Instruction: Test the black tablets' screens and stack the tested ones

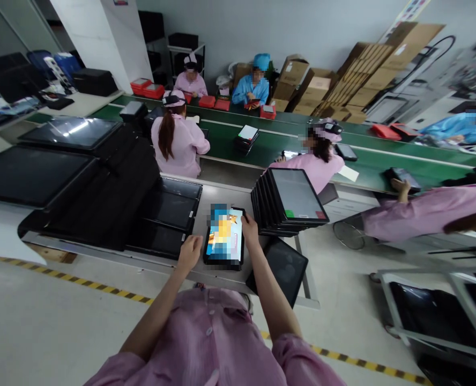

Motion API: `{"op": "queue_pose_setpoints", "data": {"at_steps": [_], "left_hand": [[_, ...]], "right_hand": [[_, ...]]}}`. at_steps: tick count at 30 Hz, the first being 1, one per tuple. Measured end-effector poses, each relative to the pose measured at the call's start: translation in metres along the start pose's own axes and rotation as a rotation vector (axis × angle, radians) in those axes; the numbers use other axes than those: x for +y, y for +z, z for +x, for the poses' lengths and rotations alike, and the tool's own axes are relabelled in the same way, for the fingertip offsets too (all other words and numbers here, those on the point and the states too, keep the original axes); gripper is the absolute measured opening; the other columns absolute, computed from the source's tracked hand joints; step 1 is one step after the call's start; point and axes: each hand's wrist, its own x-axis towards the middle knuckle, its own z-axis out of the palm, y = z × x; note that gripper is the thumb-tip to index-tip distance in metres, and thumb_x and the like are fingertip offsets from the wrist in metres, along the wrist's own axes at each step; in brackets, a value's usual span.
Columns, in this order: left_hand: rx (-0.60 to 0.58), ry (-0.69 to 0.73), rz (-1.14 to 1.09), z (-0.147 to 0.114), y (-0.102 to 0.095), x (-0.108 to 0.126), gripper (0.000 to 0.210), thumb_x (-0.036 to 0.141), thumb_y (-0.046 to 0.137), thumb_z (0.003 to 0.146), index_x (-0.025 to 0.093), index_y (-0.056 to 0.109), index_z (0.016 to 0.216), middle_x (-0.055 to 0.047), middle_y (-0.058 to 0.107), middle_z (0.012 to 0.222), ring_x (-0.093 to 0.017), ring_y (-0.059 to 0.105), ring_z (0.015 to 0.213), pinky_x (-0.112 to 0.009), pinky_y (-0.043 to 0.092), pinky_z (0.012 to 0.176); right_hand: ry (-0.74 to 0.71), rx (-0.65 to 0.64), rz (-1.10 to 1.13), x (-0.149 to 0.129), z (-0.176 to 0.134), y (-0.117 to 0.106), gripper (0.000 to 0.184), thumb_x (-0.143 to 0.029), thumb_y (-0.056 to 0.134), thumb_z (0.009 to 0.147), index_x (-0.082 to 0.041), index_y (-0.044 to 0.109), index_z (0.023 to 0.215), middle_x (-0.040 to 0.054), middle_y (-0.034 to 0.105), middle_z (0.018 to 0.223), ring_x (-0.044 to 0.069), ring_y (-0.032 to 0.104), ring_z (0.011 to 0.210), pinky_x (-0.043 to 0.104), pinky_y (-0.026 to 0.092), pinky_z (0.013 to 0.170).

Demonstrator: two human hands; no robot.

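A tablet [236,236] with a lit, colourful screen, partly pixelated, lies on or just above the grey bench top in front of me. My right hand [250,229] grips its right edge, thumb near the upper right corner. Just left of the tablet, my left hand [190,252] is curled closed and apart from it, with nothing seen in its fingers. Beyond my right hand rises a stack of black-framed tablets [298,194], its top screen pale with green and red corner patches. One dark-screened tablet [283,268] lies under my right forearm.
Black trays [169,202] fill the bench to the left, with tall tray stacks [113,182] beside them. Across a green conveyor [222,128], several co-workers in pink or blue sit handling devices. A metal cart [431,311] stands at right. Cardboard boxes [382,69] lean behind.
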Motion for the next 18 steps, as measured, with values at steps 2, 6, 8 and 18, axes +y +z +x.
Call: {"op": "queue_pose_setpoints", "data": {"at_steps": [2, 6, 8, 18], "left_hand": [[0.015, -0.018, -0.039, 0.008, 0.013, -0.004, 0.045, 0.050, 0.048, 0.107, 0.020, 0.081, 0.112, -0.014, 0.079, 0.130, -0.028, 0.074, 0.124, -0.040, 0.053, 0.113], [0.019, -0.084, -0.139, 0.013, 0.030, -0.011, 0.052, 0.050, 0.040, 0.112, 0.019, 0.082, 0.117, -0.014, 0.081, 0.129, -0.029, 0.074, 0.127, -0.041, 0.053, 0.115], [0.042, -0.049, -0.167, 0.011, 0.034, -0.014, 0.056, 0.051, 0.036, 0.113, 0.019, 0.082, 0.116, -0.014, 0.082, 0.125, -0.028, 0.075, 0.125, -0.041, 0.054, 0.114], [0.080, 0.064, -0.134, 0.005, 0.038, -0.022, 0.058, 0.052, 0.031, 0.114, 0.020, 0.080, 0.113, -0.014, 0.081, 0.126, -0.027, 0.076, 0.122, -0.041, 0.055, 0.114]], "right_hand": [[0.017, 0.006, -0.075, 0.009, -0.016, -0.001, 0.060, -0.056, 0.058, 0.094, -0.017, 0.073, 0.137, 0.0177, 0.074, 0.144, 0.034, 0.067, 0.136, 0.049, 0.051, 0.117], [0.061, -0.019, -0.121, 0.021, -0.054, 0.001, 0.082, -0.061, 0.066, 0.089, -0.015, 0.057, 0.156, 0.0201, 0.056, 0.165, 0.038, 0.052, 0.154, 0.053, 0.043, 0.127], [0.059, -0.041, -0.123, 0.023, -0.070, 0.002, 0.094, -0.064, 0.071, 0.086, -0.015, 0.049, 0.163, 0.0200, 0.048, 0.171, 0.039, 0.046, 0.159, 0.054, 0.040, 0.130], [0.056, 0.062, 0.051, -0.003, -0.084, -0.011, 0.074, -0.050, 0.062, 0.087, -0.016, 0.059, 0.152, 0.0184, 0.065, 0.154, 0.035, 0.061, 0.145, 0.055, 0.048, 0.124]]}}
